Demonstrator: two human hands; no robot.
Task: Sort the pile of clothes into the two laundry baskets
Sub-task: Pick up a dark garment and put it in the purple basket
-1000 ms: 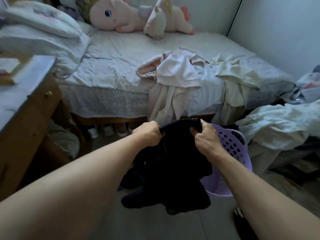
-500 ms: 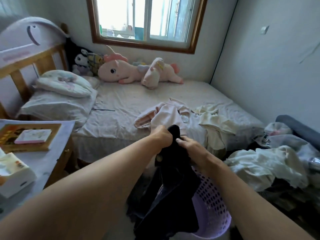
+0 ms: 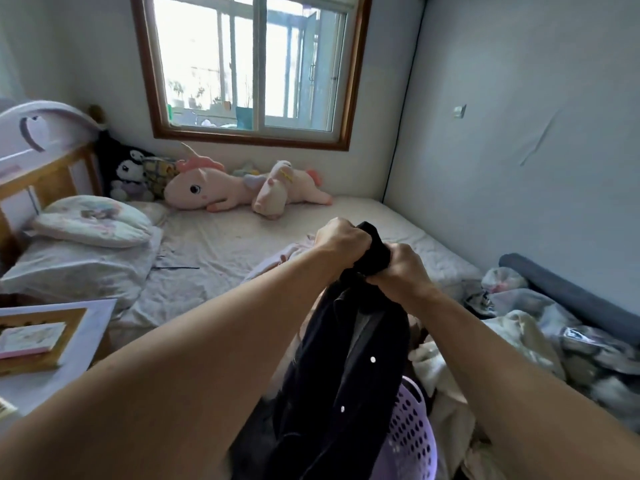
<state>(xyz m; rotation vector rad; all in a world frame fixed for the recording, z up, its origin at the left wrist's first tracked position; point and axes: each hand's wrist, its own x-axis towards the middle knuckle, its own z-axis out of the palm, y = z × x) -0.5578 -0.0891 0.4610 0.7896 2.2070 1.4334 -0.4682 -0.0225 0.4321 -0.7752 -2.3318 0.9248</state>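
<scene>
Both hands are up at chest height, fists together. The left hand and right hand each clench the bunched top of one dark snap-button garment, knuckles almost touching. The garment hangs straight down from the fists, long axis vertical, pale snaps showing along its front, lower end out of frame at the bottom edge.

Key relation — the lavender perforated laundry basket sits below the hands and a bit to the right, and the hanging cloth overlaps its left rim in this view. I can't tell if the hem is already inside or just in front of it. The right hand is on the basket side, so it's the nearer one for guiding the drop.

Only one basket is visible; the second isn't in frame, so which one dark items go to is a guess. My read: the dark piece goes into the lavender one, mid-task.

The rest of the pile — pale garments on the bed just beyond the left forearm, still unsorted.

Room: it's tight on the right, with a heap of light cloth and bags crowding the basket's far side. To the left, a desk corner with books sits near the left elbow. Straight down is the open path. Risk: the long garment drapes over the rim rather than dropping in.
</scene>
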